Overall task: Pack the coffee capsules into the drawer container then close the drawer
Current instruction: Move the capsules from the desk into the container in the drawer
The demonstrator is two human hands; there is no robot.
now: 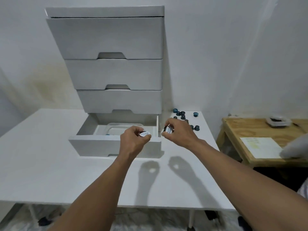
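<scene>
Now, mid-frame, our left hand pinches 1 capsule over the open drawer; our right hand pinches another capsule above its right wall, so it could miss the container.

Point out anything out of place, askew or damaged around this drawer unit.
Loose capsules lie scattered on the white table right of the drawer unit; that fits unfinished packing. The wall left of the unit bears a yellowish stain. The bottom drawer stands open for loading. Nothing else stands out.
</scene>
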